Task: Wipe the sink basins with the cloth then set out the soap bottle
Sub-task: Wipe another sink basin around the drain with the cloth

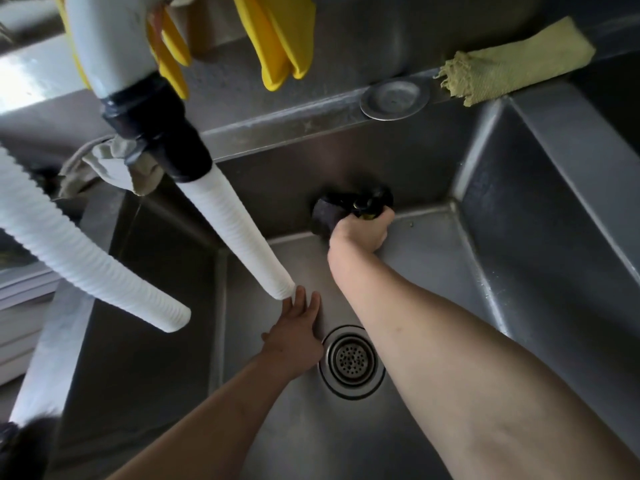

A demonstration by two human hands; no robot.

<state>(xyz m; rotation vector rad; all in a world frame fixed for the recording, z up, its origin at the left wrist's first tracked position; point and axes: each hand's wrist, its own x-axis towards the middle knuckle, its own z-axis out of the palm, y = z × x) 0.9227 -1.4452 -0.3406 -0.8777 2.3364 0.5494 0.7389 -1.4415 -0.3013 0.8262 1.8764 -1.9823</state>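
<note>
Head view: right hand (360, 230) grips a dark cloth (329, 216), pressing it to the basin's (433, 258) back wall. Left hand (298, 330) lies flat, fingers straight, on the floor beside the drain (351, 362), touching the white hose (242, 233).

Right hand (360, 232) reaches far forward, fingers curled in a grip (knuckles up); left hand (294, 336) lies flat, fingers straight.
</note>
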